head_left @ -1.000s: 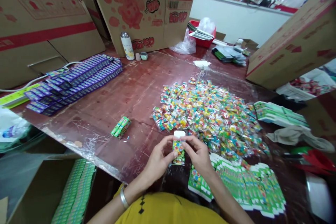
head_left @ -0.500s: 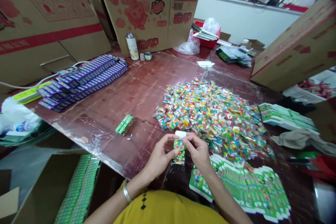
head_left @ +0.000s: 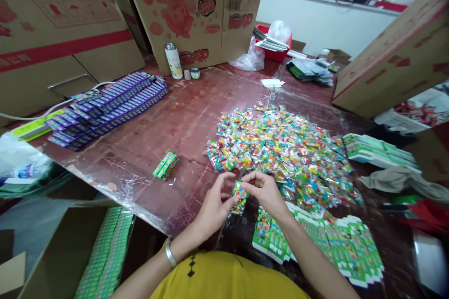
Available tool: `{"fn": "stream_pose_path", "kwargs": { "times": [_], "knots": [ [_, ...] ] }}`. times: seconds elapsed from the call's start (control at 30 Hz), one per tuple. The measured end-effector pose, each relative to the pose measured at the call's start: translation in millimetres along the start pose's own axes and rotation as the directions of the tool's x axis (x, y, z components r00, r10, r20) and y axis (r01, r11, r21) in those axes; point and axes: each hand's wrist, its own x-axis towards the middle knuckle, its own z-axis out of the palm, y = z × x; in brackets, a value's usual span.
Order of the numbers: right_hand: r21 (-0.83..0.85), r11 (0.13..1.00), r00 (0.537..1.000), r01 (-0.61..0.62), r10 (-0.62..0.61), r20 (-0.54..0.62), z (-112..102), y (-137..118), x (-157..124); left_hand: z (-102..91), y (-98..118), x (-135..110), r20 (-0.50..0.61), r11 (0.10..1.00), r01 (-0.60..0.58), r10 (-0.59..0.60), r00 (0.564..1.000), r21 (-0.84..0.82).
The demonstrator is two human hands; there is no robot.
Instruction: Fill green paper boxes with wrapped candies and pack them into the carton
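Observation:
Both hands grip one small green printed box [head_left: 239,197] just above the table's near edge. My left hand [head_left: 214,204] pinches its left side; a metal bangle sits on that wrist. From the right, my right hand [head_left: 265,193] closes over the box's top end with its fingers bent. Just beyond the hands lies a big heap of colourful wrapped candies [head_left: 277,149]. A row of flat green box blanks [head_left: 315,243] is fanned out under my right forearm. Two finished green boxes [head_left: 165,166] lie to the left on the table.
Rows of purple boxes [head_left: 105,107] cover the table's left side. A carton with green boxes [head_left: 105,252] stands below the table edge at left. Large cardboard cartons [head_left: 189,4] ring the table. A flask [head_left: 173,60], a red tray [head_left: 273,44] and more green blanks [head_left: 379,152] lie further off.
The white end flap that stood up above the box is now folded down and hidden under my right fingers. Both hands stayed in place, closing in on the box top.

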Motion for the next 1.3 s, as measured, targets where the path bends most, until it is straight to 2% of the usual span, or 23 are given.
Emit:
{"fn": "stream_pose_path", "kwargs": {
  "times": [0.17,0.33,0.43,0.5,0.6,0.7,0.8,0.87,0.93,1.0,1.07,1.13,1.2,1.23,1.3],
  "knots": [
    [0.025,0.998,0.997,-0.065,0.064,0.051,-5,-2,6,-2.7,4,-3,0.073,1.0,-0.006,0.004,0.997,0.02],
    [-0.183,0.975,0.991,0.127,-0.116,0.069,0,-13,-2,-10.3,1,-1,0.071,1.0,-0.005,0.004,0.997,0.014],
    [-0.389,0.89,0.963,0.24,-0.168,0.21,3,-19,-14,-15.4,-2,3,0.039,0.998,0.018,-0.016,0.999,-0.057],
    [-0.533,0.777,0.935,0.334,-0.201,0.292,6,-19,-19,-16.8,-3,7,0.012,0.994,0.049,-0.048,0.999,-0.101],
    [-0.655,0.623,0.904,0.428,-0.291,0.313,13,-12,-20,-15.0,-4,10,-0.003,0.991,0.057,-0.058,0.998,-0.122],
    [-0.685,0.573,0.888,0.451,-0.363,0.282,23,-3,-18,-16.6,-4,9,-0.039,0.994,0.084,-0.086,0.996,-0.065],
    [-0.683,0.577,0.89,0.448,-0.357,0.283,29,1,-18,-35.3,-2,7,-0.117,0.983,0.065,-0.045,0.992,0.17],
    [-0.687,0.594,0.907,0.419,-0.314,0.282,24,1,-20,-59.4,2,5,-0.238,0.88,0.033,0.091,0.967,0.474],
    [-0.711,0.598,0.927,0.369,-0.292,0.236,11,2,-24,-88.5,5,5,-0.346,0.641,0.102,0.268,0.899,0.761],
    [-0.747,0.58,0.936,0.326,-0.31,0.168,-7,6,-30,-116.4,6,8,-0.367,0.4,0.207,0.378,0.85,0.893],
    [-0.775,0.56,0.937,0.292,-0.33,0.114,-25,11,-37,-138.4,2,14,-0.376,0.246,0.3,0.369,0.85,0.922],
    [-0.796,0.549,0.942,0.255,-0.328,0.075,-41,17,-46,-151.9,-3,19,-0.388,0.188,0.346,0.29,0.875,0.919],
    [-0.817,0.536,0.945,0.214,-0.324,0.035,-53,21,-58,-156.4,-9,24,-0.403,0.188,0.366,0.23,0.886,0.911],
    [-0.828,0.527,0.947,0.193,-0.322,0.015,-58,22,-64,-154.9,-11,25,-0.411,0.193,0.372,0.237,0.88,0.908],
    [-0.85,0.503,0.949,0.157,-0.314,-0.011,-64,24,-76,-143.5,-15,26,-0.407,0.213,0.353,0.329,0.852,0.911]
  ]
}}
